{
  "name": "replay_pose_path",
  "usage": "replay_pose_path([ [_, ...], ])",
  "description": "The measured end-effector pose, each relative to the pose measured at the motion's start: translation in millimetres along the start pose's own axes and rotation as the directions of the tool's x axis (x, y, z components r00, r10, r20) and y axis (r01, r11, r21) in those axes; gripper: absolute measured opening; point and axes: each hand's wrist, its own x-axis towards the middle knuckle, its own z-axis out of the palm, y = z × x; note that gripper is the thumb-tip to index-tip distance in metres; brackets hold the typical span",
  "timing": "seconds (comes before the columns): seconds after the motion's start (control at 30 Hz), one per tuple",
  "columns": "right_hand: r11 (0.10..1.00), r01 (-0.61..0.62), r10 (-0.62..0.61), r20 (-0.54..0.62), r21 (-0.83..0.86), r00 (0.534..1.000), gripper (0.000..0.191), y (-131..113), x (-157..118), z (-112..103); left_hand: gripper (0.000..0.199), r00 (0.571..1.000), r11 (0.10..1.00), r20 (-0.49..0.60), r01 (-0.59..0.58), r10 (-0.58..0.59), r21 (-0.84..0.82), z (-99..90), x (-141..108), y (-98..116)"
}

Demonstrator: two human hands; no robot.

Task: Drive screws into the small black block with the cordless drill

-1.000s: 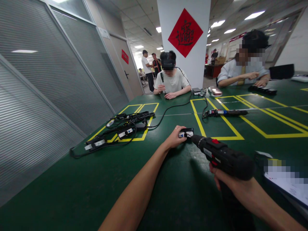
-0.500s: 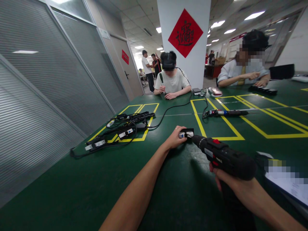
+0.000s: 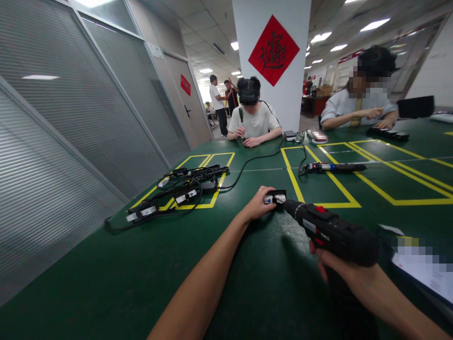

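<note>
In the head view, the left hand (image 3: 257,204) has its fingers clamped on one small black-and-white device (image 3: 280,199) upon the green table (image 3: 123,283), and covers its left end. The right hand (image 3: 343,264) has its fingers closed around one drill (image 3: 332,230); whether its tip touches the device, I cannot tell. Around are tangled black parts (image 3: 208,174), one slim tool (image 3: 345,167), printed paper (image 3: 424,271) and two seated persons (image 3: 260,120).

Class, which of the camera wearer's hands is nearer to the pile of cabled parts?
Left. The left hand, holding a small block, is just right of the pile; the right hand, gripping the drill, is farther right and nearer the camera.
</note>
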Motion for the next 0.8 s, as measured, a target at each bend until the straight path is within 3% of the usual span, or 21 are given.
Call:
replay_pose_path([
  [0.17, 0.999, -0.037, 0.036, -0.027, -0.033, 0.999, 0.026, 2.0, 0.3, 0.8, 0.055, 1.0, 1.0, 0.0, -0.008, 0.008, 0.009, 1.2, 1.4, -3.3],
  [0.43, 0.998, 0.013, -0.016, -0.049, -0.06, 0.999, 0.026, 4.2, 0.8, 1.3, 0.054, 1.0, 1.0, -0.005, -0.008, 0.008, 0.014, 1.1, 1.5, -3.1],
  [0.8, 0.999, 0.039, -0.038, 0.039, -0.021, 0.999, 0.023, 4.4, 3.9, -2.5, 0.054, 1.0, 1.0, -0.006, -0.004, 0.004, 0.009, 0.0, 1.7, -2.7],
])
